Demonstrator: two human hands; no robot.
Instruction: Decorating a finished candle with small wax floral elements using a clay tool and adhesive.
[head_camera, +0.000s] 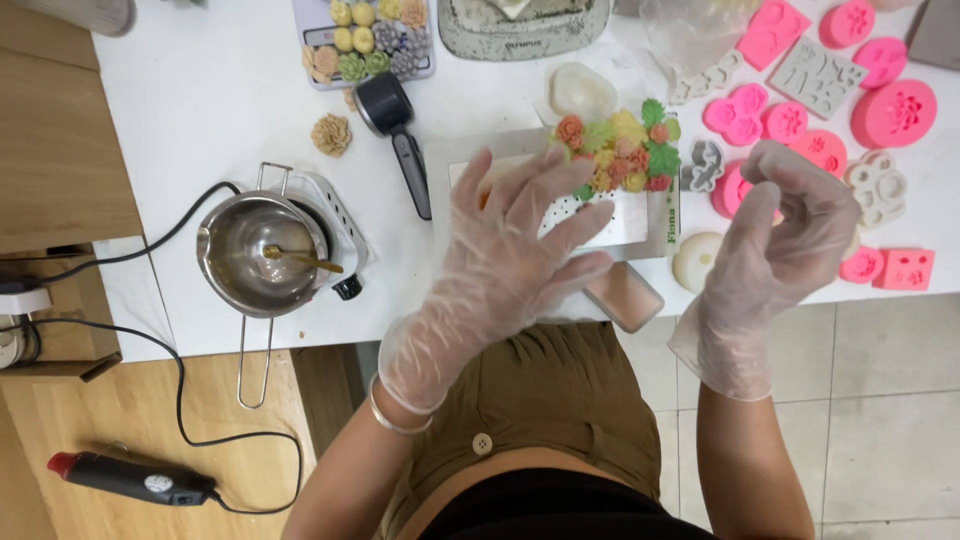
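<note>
Over white bench (200, 90): gloved left hand (510, 245) spread open above flower-decorated slab (615, 190); right hand (775, 235) fingers curled, pinching nothing visible.

A white table (215, 90) carries a white perforated board (610, 215) of small coloured flowers just beyond the left hand's fingertips (560, 160). Left of those fingers stands a small hotplate (335, 215) with a steel pot. Pink silicone moulds (893, 112) lie beyond the right hand's fingers (790, 170).

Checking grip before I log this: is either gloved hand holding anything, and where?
Left hand holds nothing; its fingers are spread above the white board. Right hand has fingertips pinched together; whether anything is between them cannot be told.
</note>
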